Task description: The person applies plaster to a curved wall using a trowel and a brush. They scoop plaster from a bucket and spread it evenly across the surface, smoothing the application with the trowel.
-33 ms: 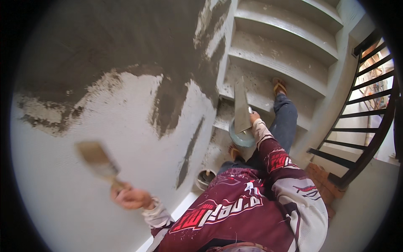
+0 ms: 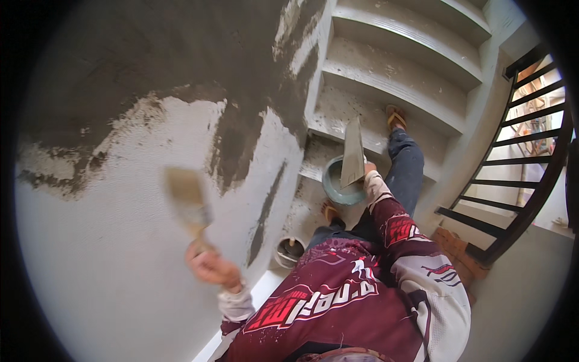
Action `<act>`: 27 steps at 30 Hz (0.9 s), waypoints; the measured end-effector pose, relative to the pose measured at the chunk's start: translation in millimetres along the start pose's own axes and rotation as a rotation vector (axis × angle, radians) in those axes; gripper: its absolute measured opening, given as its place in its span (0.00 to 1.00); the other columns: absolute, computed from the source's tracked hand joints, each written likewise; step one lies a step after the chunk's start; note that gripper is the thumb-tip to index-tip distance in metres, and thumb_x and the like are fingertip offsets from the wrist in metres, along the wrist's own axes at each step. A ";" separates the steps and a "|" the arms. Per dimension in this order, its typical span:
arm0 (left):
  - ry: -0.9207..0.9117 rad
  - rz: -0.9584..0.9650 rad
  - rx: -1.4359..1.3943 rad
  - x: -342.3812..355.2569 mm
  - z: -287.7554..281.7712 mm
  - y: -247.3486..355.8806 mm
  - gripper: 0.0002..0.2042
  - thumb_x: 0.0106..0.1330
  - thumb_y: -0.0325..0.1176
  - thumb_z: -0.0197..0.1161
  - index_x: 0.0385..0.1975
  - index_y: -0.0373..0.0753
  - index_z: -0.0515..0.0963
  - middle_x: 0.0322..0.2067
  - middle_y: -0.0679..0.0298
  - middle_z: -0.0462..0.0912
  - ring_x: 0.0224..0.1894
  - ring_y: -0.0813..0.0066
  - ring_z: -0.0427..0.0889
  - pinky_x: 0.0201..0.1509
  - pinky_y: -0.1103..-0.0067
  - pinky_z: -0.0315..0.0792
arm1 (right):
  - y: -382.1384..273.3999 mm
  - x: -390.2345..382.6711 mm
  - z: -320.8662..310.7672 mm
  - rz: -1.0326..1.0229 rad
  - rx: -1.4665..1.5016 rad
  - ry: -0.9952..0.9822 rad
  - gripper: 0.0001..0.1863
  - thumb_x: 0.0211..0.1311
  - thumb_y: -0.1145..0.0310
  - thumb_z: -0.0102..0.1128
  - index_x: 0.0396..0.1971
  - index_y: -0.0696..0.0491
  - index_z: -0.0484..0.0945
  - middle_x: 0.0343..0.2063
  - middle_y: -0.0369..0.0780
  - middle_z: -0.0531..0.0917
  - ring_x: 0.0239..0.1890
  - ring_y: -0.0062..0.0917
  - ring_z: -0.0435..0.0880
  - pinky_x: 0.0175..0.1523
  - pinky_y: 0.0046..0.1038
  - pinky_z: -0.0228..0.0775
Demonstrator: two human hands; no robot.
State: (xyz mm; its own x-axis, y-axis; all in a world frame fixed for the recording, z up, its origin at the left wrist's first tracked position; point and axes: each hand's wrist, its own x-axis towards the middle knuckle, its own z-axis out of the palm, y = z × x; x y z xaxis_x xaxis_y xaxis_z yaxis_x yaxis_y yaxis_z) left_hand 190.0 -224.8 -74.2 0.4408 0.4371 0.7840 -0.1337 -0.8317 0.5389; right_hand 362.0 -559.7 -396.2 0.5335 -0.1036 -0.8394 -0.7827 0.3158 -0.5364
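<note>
Left of the round bucket [image 2: 329, 184], my left hand [image 2: 211, 265] has fingers clamped on a flat bristle brush [image 2: 187, 190]; my right hand [image 2: 370, 168] grips a tapering, flat-bladed trowel [image 2: 353, 154] overlapping the bucket in view.

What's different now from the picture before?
The left hand moved the brush to the right, toward the stairs, and a little higher in the view. The trowel in the right hand shifted slightly right, so more of the bucket shows. Nothing was picked up or let go. The feet stayed on the stairs.
</note>
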 end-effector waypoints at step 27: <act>-1.391 -1.208 0.645 -306.1 -140.9 -132.5 0.25 0.64 0.52 0.53 0.23 0.30 0.78 0.21 0.45 0.78 0.28 0.52 0.79 0.36 0.65 0.71 | 182.1 130.5 -5.3 0.244 -1.168 0.238 0.31 0.58 0.63 0.54 0.62 0.45 0.58 0.51 0.53 0.75 0.54 0.45 0.75 0.56 0.43 0.68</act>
State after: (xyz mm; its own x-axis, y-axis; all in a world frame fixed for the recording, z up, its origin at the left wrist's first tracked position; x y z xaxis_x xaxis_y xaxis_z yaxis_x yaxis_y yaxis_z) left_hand -52.3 -200.1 -342.1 0.3596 0.5192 -0.7753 0.8769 -0.4720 0.0906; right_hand 287.4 -520.7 -604.0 0.3556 -0.3696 -0.8585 -0.7375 -0.6752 -0.0148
